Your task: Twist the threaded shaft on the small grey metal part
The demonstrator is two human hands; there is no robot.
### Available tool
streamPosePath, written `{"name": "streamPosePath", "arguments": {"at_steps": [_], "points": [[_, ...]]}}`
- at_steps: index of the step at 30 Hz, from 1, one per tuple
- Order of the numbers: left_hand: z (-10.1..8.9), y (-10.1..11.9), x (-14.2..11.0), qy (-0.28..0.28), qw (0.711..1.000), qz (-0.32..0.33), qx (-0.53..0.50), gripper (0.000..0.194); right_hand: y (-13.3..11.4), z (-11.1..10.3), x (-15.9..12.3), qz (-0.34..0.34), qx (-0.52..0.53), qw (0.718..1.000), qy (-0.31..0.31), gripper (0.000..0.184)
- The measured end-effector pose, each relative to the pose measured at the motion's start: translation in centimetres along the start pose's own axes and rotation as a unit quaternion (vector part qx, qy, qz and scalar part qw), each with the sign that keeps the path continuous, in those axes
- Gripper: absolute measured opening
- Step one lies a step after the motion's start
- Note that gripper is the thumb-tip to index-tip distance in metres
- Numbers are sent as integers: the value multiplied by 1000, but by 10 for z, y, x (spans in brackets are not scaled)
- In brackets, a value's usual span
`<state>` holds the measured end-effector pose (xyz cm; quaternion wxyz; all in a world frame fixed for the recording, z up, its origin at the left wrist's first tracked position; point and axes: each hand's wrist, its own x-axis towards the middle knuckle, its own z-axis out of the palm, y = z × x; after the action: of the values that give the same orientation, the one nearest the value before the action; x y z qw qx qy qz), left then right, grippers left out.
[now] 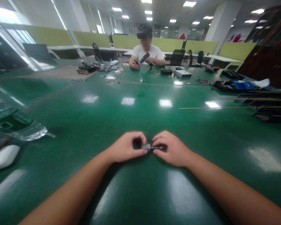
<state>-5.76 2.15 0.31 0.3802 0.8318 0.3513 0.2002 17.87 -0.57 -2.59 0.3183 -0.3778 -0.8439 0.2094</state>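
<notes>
Just above the tabletop, close to the middle, my two hands meet at a small metal part. Its grey cylinder (pixel 146 147) is pinched between the thumb and fingers of my left hand (pixel 128 146). A thin dark shaft (pixel 156 147) extends rightward from the cylinder, roughly level. My right hand (pixel 173 148) curls around that shaft with thumb and fingertips closed on it. The fingers hide part of both pieces, so I cannot tell whether the shaft is fixed in the cylinder.
The green table (pixel 135 118) is glossy. At left lie a clear plastic bottle (pixel 35 131) and a white object (pixel 4 157). Black trays (pixel 273 109) and a thin rod (pixel 213 108) are at right. Opposite, a person (pixel 146 51) holds a dark drill-like tool (pixel 144 58).
</notes>
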Motion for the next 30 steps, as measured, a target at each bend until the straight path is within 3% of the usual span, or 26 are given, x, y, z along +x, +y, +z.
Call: {"name": "streamPosePath", "arguments": {"at_steps": [30], "points": [[-1,0,0,2,1000,-3,9,16,0,-1,0,3,2,1000,-3,8]]}}
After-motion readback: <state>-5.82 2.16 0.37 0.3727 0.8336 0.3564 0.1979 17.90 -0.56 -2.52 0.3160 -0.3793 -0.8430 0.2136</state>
